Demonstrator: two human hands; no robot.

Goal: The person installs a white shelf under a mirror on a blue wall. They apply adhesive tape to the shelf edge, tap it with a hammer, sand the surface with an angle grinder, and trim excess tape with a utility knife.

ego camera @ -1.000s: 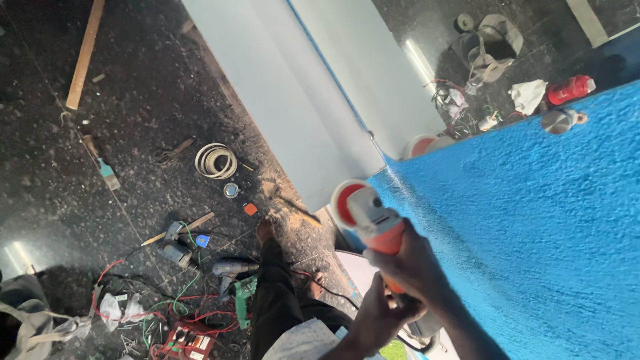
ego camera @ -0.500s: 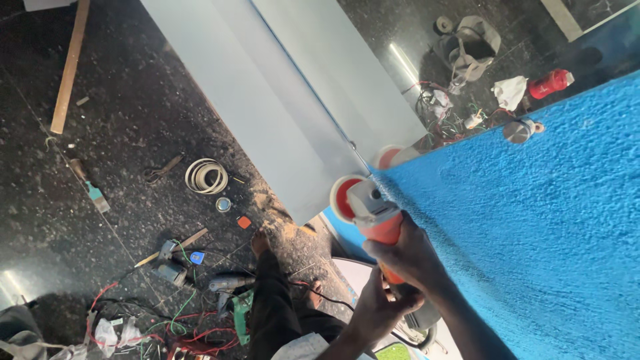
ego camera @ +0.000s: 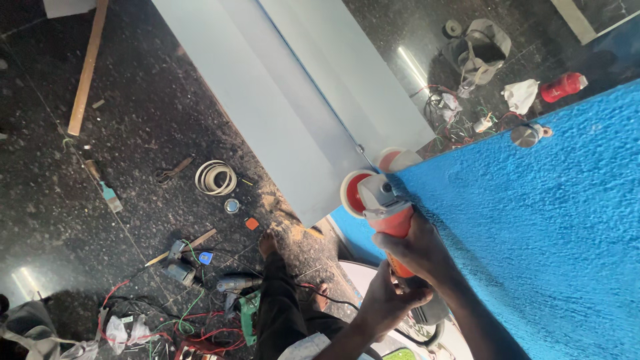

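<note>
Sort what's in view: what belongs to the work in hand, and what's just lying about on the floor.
In the work: orange angle grinder, held by right hand and left hand; blue textured panel; pale board.

Lying about: coil of white cable, wooden batten, paintbrush, red bottle, grey bag.

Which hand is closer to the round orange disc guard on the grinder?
The right hand. It wraps the orange grinder body just behind the disc guard. The left hand holds the tool's rear end, farther back from the guard.
</note>
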